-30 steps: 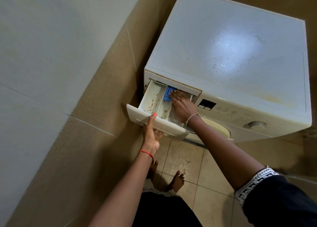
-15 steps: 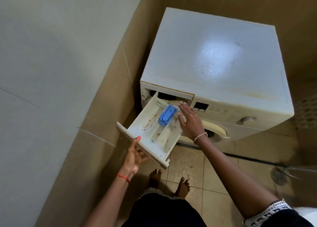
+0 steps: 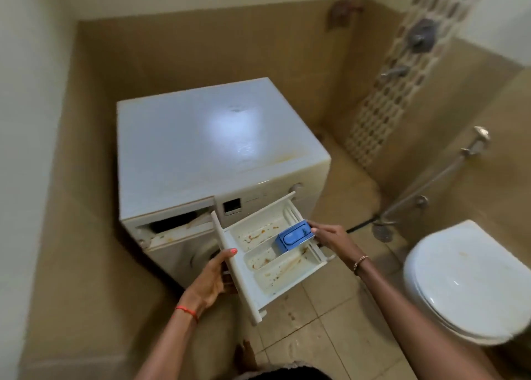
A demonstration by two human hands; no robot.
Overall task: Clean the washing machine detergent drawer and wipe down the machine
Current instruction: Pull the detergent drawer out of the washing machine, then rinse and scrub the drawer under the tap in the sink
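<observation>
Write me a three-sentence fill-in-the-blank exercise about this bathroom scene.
The insert in the detergent drawer is coloured ____.
With the left hand on its front panel and the right hand at its other end, the number of hands holding the drawer is ____.
The white fixture on the person's right is a ____.
Missing words: blue; two; toilet.

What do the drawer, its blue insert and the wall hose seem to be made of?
Drawer: probably moulded white plastic, matte, given thin dividing walls; stained orange-brown. Blue insert: likely plastic too, smooth, evenly coloured. Hose: looks like metal with a chrome finish, from its grey sheen; blur leaves this open.
</observation>
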